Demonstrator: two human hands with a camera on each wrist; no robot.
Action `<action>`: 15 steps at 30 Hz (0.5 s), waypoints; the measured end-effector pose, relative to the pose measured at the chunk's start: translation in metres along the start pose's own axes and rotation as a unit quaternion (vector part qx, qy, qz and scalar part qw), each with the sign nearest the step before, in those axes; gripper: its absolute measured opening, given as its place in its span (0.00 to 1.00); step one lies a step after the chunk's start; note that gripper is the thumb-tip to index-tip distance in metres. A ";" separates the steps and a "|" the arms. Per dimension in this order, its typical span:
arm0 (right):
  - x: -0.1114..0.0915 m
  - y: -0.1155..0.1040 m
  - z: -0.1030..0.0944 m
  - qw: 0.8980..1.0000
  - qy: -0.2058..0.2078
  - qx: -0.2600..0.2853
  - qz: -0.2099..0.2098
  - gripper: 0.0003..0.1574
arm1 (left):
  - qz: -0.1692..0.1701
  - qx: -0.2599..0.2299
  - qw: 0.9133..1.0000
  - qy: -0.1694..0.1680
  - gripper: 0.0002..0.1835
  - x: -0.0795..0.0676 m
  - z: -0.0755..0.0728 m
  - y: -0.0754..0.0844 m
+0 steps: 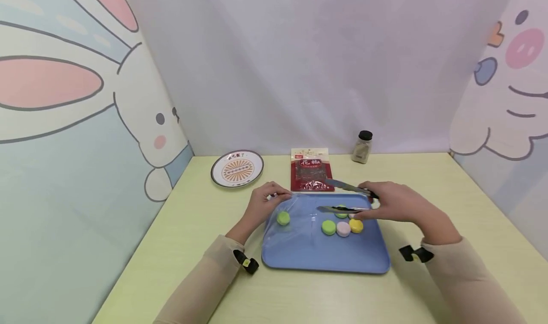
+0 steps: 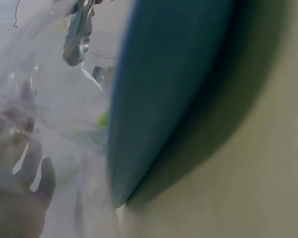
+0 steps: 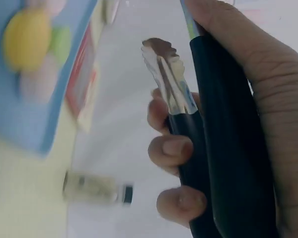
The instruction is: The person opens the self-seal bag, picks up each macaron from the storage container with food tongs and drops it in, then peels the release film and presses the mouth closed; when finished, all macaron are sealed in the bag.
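Note:
My left hand (image 1: 267, 201) pinches the edge of a clear plastic bag (image 1: 280, 240), which lies over the left half of a blue tray (image 1: 325, 263). A green macaron (image 1: 283, 218) shows through the bag. In my right hand (image 1: 391, 202) is a pair of tongs (image 3: 166, 82) with black handles and scalloped metal ends. Their two arms are spread, with nothing visible between the tips. Below them on the tray sit several macarons, among them a green one (image 1: 328, 227), a pink one (image 1: 343, 229) and a yellow one (image 1: 356, 226). The tongs partly cover the macarons behind.
Behind the tray lies a red and white spice packet (image 1: 311, 169). A round patterned plate (image 1: 237, 169) is at the back left. Toward the back right stands a small jar (image 1: 362, 148) with a black lid. Curtain walls (image 1: 299, 76) border the table.

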State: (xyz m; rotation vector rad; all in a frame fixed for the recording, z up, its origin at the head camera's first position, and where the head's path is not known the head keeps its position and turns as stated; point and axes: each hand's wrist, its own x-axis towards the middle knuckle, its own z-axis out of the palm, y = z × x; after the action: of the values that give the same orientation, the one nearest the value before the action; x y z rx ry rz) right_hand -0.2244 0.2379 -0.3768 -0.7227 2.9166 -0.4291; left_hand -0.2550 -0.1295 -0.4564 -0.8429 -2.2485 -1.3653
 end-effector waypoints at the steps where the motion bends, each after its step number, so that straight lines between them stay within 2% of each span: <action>1: -0.004 0.008 -0.001 1.000 -0.003 0.000 0.014 0.57 | -0.004 0.002 1.000 0.000 0.05 0.000 0.000 0.000; 4: -0.010 0.025 -0.003 0.999 -0.011 0.001 0.036 0.47 | -0.013 0.006 1.000 0.005 0.05 -0.001 0.000 0.002; 7: -0.010 0.025 0.000 0.999 -0.026 0.024 0.020 0.36 | -0.020 -0.001 1.000 0.007 0.04 -0.003 -0.003 0.012; 12: -0.007 0.010 0.009 0.997 -0.061 0.046 -0.031 0.36 | -0.020 -0.015 1.000 -0.002 0.04 -0.002 -0.007 0.029; 14: -0.007 0.006 0.010 0.997 -0.064 0.036 -0.034 0.37 | -0.021 -0.017 1.000 -0.003 0.04 -0.001 -0.006 0.031; 15: -0.007 0.005 0.011 0.997 -0.064 0.031 -0.031 0.37 | -0.022 -0.016 1.000 -0.005 0.04 -0.001 -0.005 0.026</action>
State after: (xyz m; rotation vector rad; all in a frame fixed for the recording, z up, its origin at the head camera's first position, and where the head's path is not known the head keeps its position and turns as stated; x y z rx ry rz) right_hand -0.2188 0.2425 -0.3884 -0.8017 2.7548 -0.4595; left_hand -0.2367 -0.1247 -0.4374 -0.8177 -2.2714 -1.4237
